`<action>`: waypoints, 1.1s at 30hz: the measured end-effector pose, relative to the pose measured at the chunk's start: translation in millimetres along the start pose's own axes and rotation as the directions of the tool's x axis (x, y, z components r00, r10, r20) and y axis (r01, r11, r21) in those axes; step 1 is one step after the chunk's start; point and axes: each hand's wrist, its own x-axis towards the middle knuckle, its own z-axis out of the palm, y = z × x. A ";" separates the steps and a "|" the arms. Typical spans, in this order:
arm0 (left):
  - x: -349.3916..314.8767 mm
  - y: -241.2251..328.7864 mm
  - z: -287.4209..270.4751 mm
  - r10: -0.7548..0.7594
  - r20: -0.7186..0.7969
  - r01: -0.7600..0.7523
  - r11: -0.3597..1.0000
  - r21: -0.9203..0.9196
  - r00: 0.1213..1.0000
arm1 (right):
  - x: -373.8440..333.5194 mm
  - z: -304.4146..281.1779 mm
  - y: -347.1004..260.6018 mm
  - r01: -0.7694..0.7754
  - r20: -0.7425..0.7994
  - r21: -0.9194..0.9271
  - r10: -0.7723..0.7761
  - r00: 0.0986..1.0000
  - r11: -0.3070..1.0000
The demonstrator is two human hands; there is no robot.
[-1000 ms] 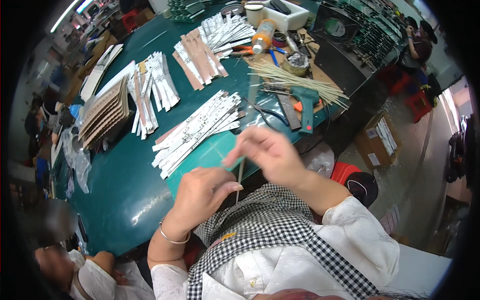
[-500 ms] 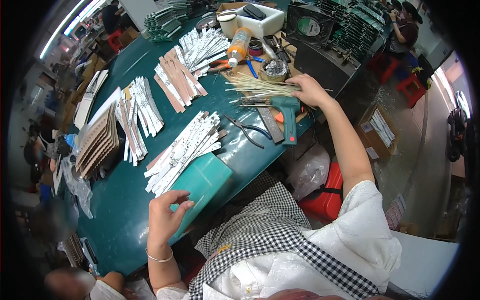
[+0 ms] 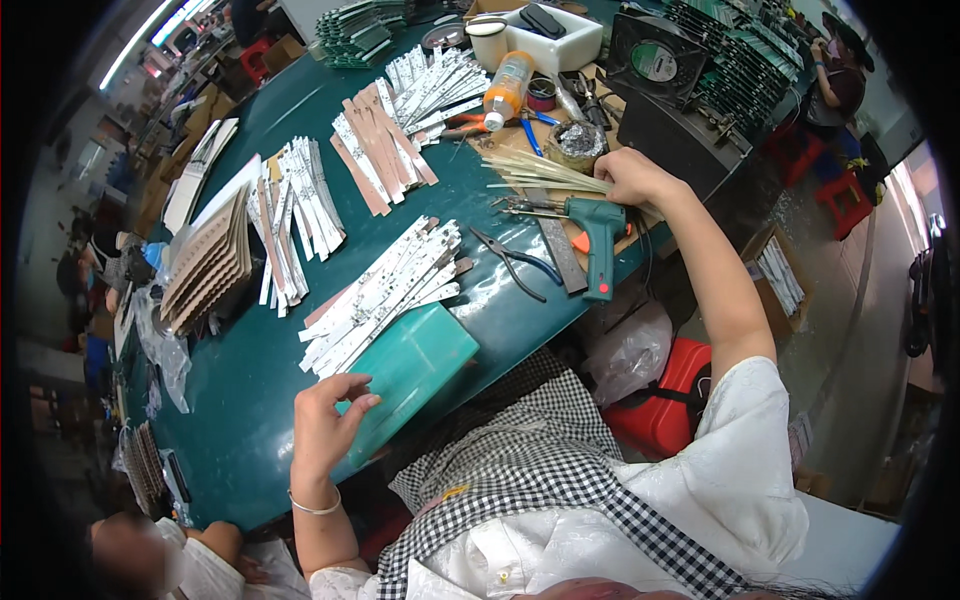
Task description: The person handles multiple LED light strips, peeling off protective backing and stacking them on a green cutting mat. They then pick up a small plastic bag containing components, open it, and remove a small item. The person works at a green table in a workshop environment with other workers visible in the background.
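Worktop (image 3: 250,440): dark green, smooth, curved by the lens, crowded across its far half.

Black fan housing (image 3: 660,95) at the far right edge, boxy, with racks of green boards behind it.

Teal block (image 3: 410,375): flat, rectangular, matt, at the near edge. Left hand (image 3: 325,425) rests on its near-left corner, fingers (image 3: 358,402) curled loosely over the edge, touching rather than gripping.

Brown card stack (image 3: 205,265), fanned, at the left. White strips (image 3: 385,295), long and narrow with small components, piled just beyond the block; more white and brown strip bundles (image 3: 375,150) further back.

White tray (image 3: 550,40), far centre, beside an orange bottle (image 3: 505,90) lying tilted.

Glue gun (image 3: 600,235): teal plastic with orange trigger, lying flat just near of the right hand (image 3: 630,178).

Sticks (image 3: 535,175): thin, pale, straw-like bundle splayed leftward. The right hand closes on the bundle's right end; fingers are narrow around it, their tips hidden.

Pliers (image 3: 515,262), blue-handled, lie between gun and strips. Metal ruler (image 3: 558,255) lies beside them.
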 end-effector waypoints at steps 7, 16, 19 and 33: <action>-5.8 -4.4 -5.8 0.013 -0.015 -0.013 0.999 0.049 1.000 | -7.5 16.6 19.5 0.046 -0.232 0.070 -0.029 0.972 0.996; -6.6 -9.4 -7.2 0.010 -0.058 -0.011 1.000 -0.012 0.998 | -52.7 -6.8 0.5 0.476 -0.767 0.631 0.402 0.500 0.613; -4.7 -4.6 -2.8 0.045 -0.067 -0.046 0.999 -0.013 0.997 | -56.0 2.7 14.2 0.562 -0.656 0.750 0.497 0.568 0.349; -42.7 19.6 5.9 0.163 -0.101 -0.169 0.984 -0.052 0.981 | -39.6 97.7 45.0 0.467 -0.653 0.753 0.615 0.443 0.463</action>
